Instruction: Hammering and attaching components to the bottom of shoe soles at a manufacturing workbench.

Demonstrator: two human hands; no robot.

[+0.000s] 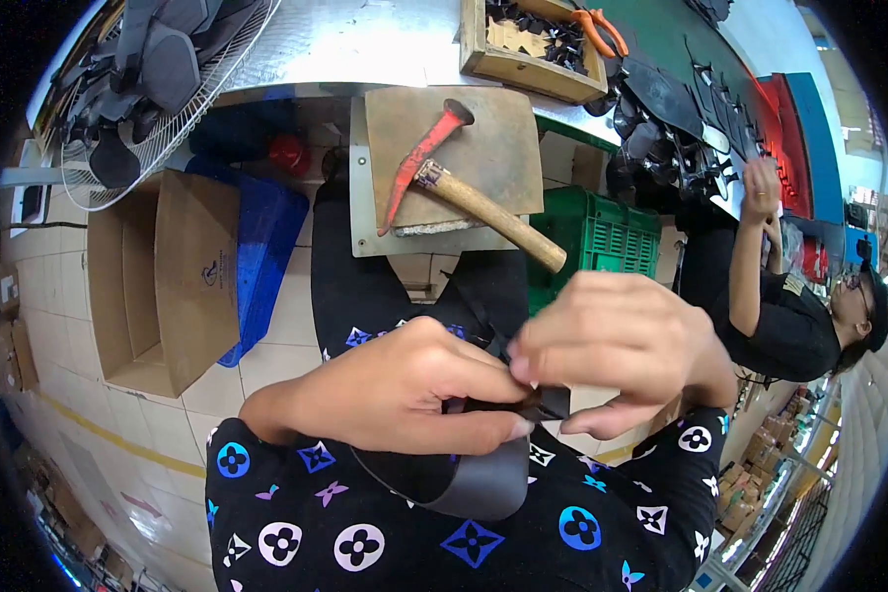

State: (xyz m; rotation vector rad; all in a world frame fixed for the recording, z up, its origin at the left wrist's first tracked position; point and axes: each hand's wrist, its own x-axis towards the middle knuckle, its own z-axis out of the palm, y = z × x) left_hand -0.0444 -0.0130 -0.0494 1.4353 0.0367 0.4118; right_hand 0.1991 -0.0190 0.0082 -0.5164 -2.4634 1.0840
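My left hand (405,390) and my right hand (617,350) meet in front of my chest, both pinching a black strap piece (479,483) that curves down in a loop below my fingers. The fingertips of both hands press together on its upper end, which they largely hide. Beyond my hands, a hammer (464,192) with a red head and a wooden handle lies on a brown board (493,128) resting on my lap.
A wooden tray (523,64) of black parts with orange pliers (597,30) sits on the metal table (365,39). A green crate (602,237), a blue crate (261,257) and an open cardboard box (163,286) stand on the tiled floor. Another person (789,306) works at right.
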